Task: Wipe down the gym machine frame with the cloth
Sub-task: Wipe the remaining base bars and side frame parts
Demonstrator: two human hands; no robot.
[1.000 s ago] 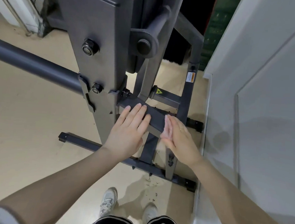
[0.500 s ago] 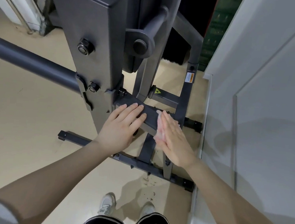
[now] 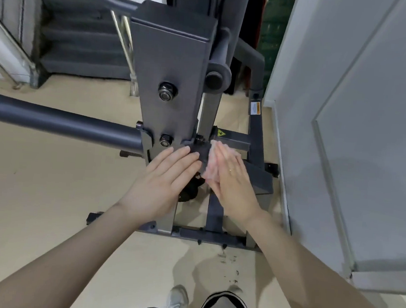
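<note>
The dark grey gym machine frame (image 3: 170, 61) rises in front of me, with a flat sloping bar (image 3: 260, 180) running out from its bolted upright. My right hand (image 3: 231, 180) lies flat on that bar with straight fingers, pressing a pale pinkish cloth (image 3: 211, 161) against the metal near the upright. Only the cloth's edge shows beyond the fingers. My left hand (image 3: 163, 184) rests beside it, fingers straight, fingertips touching the bar's left end just under a bolt (image 3: 166, 139).
A round grey tube (image 3: 61, 123) juts out to the left at hand height. A pale wall and door panel (image 3: 358, 141) stands close on the right. Carpeted stairs (image 3: 79, 47) with a rail lie at the back left. The frame's floor bars (image 3: 210, 234) and my shoes (image 3: 178, 302) are below.
My right hand has slid the cloth up the sloping bar towards the upright. My left hand stayed at the bar's left end. My head has tilted up, showing the stairs.
</note>
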